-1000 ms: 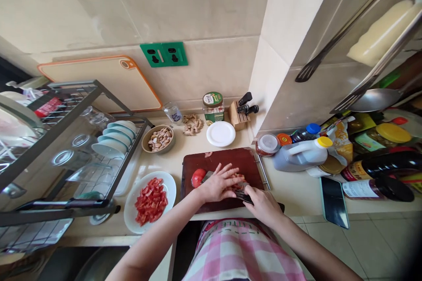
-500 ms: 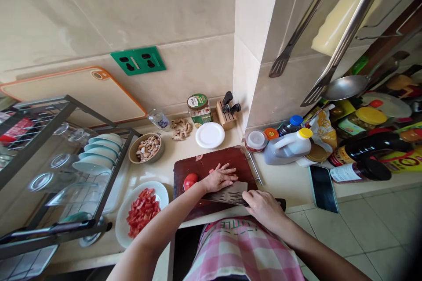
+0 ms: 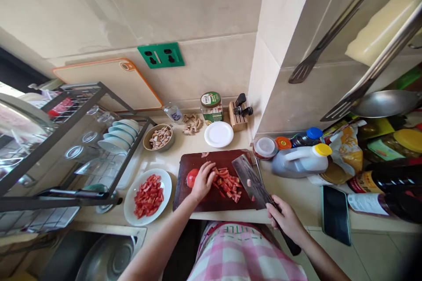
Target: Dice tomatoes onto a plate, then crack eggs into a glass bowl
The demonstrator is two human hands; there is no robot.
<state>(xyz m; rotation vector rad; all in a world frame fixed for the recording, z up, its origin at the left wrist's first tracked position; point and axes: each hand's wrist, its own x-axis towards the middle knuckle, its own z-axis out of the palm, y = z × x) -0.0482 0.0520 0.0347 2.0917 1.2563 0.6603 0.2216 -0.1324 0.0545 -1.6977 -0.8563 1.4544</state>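
A dark red cutting board (image 3: 198, 160) lies on the counter in front of me. On it are a pile of chopped tomato pieces (image 3: 227, 182) and a tomato half (image 3: 190, 177) at its left end. My left hand (image 3: 203, 180) rests with curled fingers on the board, touching the tomato half. My right hand (image 3: 288, 218) is closed on the handle of a cleaver (image 3: 249, 180), whose broad blade is lifted and tilted over the board's right end. A white plate (image 3: 164, 198) of diced tomato sits left of the board.
A dish rack (image 3: 75, 149) with bowls and glasses fills the left. Behind the board stand a bowl of nuts (image 3: 159, 137), ginger (image 3: 192, 123), a jar (image 3: 211, 107), a small white plate (image 3: 218, 134) and a knife block (image 3: 239, 112). Bottles, an oil jug (image 3: 301, 160) and a phone (image 3: 335, 213) crowd the right.
The cleaver lay flat on the board under my left hand; now my right hand has pulled it back and raised it to the right. My left hand has slid left to the tomato half.
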